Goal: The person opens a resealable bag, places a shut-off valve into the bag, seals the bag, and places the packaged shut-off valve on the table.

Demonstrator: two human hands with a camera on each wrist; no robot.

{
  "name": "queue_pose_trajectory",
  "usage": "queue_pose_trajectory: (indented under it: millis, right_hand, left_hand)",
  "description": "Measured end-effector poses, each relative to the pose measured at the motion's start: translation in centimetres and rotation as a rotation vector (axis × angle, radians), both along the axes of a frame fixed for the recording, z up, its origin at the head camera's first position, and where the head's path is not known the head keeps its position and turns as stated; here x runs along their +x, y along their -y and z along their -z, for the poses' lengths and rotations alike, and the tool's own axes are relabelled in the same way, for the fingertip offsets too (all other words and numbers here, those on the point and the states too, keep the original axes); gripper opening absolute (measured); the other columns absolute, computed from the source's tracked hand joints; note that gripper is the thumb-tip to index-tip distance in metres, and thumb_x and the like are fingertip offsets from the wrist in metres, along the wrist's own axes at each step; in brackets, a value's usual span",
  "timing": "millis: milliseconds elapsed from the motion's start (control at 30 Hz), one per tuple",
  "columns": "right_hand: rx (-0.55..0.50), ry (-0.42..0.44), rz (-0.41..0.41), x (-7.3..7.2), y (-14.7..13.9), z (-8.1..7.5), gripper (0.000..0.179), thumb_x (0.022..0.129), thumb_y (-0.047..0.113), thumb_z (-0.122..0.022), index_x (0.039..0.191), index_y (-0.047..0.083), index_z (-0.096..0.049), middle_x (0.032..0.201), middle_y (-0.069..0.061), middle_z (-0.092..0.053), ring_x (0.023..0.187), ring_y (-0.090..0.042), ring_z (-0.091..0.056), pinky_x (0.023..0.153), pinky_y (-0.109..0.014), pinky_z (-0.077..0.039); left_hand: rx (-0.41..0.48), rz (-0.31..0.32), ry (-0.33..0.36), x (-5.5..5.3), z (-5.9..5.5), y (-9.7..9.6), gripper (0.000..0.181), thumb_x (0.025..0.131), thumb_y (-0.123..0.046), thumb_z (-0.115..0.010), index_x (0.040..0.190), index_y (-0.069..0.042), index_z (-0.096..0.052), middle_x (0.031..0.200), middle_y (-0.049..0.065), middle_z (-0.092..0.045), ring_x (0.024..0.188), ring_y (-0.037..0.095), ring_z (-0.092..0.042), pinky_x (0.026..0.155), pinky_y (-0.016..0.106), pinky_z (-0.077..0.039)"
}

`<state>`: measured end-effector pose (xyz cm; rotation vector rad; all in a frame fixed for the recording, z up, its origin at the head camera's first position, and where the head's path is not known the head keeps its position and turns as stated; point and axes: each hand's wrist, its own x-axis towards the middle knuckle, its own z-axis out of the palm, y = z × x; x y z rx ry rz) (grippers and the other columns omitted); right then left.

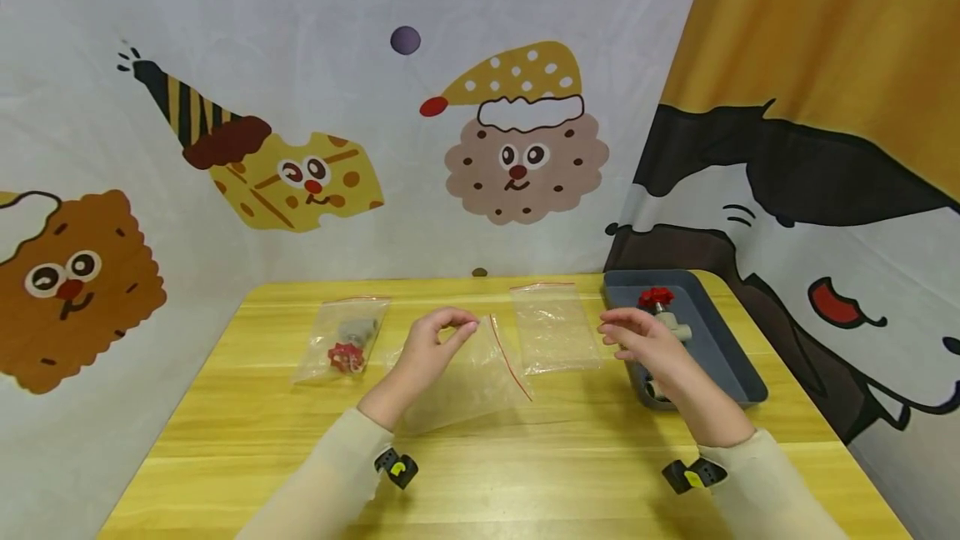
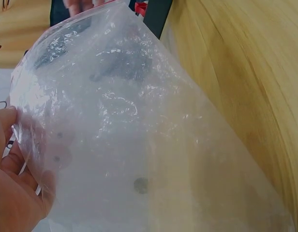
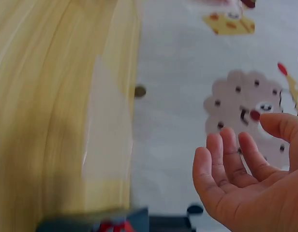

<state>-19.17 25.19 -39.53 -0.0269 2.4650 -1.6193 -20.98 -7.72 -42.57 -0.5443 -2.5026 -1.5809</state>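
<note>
We hold a clear bag (image 1: 465,386) pinched in our left hand (image 1: 433,346), its red strip (image 1: 510,361) on the side toward our empty, loosely curved right hand (image 1: 643,342), nearer to the red-handled valve (image 1: 672,324) lying inside the gray tray (image 1: 716,357).

We wear a plain cream left sleeve (image 1: 322,473) and a matching right sleeve (image 1: 765,486), both reaching the wrists. Our left wrist camera (image 1: 406,477) and right wrist camera (image 1: 675,477) are black and boxy, with yellow-green patches (image 1: 397,468).
</note>
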Motion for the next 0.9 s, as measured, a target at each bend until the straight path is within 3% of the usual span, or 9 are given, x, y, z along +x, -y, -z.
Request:
queue_pose_trajectory:
  millis: [300, 533, 667, 900]
  right_hand:
    - [0.335, -0.065, 0.108, 0.0, -4.2, 2.0, 0.051, 0.092, 0.035, -0.061, 0.130, 0.002, -0.048, 0.126, -0.021, -0.052, 0.112, -0.038, -0.052, 0.081, -0.043, -0.050]
    - [0.608, -0.212, 0.144, 0.4, -5.6, 3.7, 0.056, 0.085, 0.025, -0.069, 0.129, -0.002, -0.047, 0.126, -0.030, -0.045, 0.112, -0.049, -0.044, 0.086, -0.060, -0.043]
    - [0.772, -0.252, 0.183, 0.6, -5.8, 4.4, 0.064, 0.081, 0.030, -0.072, 0.130, -0.002, -0.045, 0.130, -0.032, -0.037, 0.115, -0.053, -0.034, 0.087, -0.068, -0.036]
    - [0.876, -0.256, 0.169, 0.9, -5.9, 5.5, 0.073, 0.077, 0.036, -0.077, 0.131, -0.002, -0.046, 0.133, -0.033, -0.036, 0.115, -0.055, -0.035, 0.086, -0.069, -0.037]
  left_hand:
    - [-0.003, 0.000, 0.012, 0.0, 0.2, 0.0, 0.018, 0.093, -0.032, -0.060, 0.100, -0.019, -0.069, 0.097, -0.006, -0.066, 0.097, 0.013, -0.060, 0.084, 0.041, -0.050]
    - [0.001, -0.003, 0.026, 0.1, 0.3, 0.1, 0.017, 0.093, -0.033, -0.060, 0.100, -0.019, -0.068, 0.097, -0.006, -0.066, 0.098, 0.013, -0.059, 0.086, 0.041, -0.050]
    - [0.006, 0.000, 0.034, 0.1, 0.3, 0.1, 0.017, 0.093, -0.031, -0.060, 0.100, -0.019, -0.068, 0.097, -0.006, -0.066, 0.098, 0.013, -0.059, 0.086, 0.041, -0.050]
    - [0.002, -0.001, 0.060, 0.2, 0.2, 0.1, 0.017, 0.093, -0.029, -0.060, 0.100, -0.016, -0.069, 0.096, -0.006, -0.065, 0.099, 0.012, -0.059, 0.087, 0.039, -0.049]
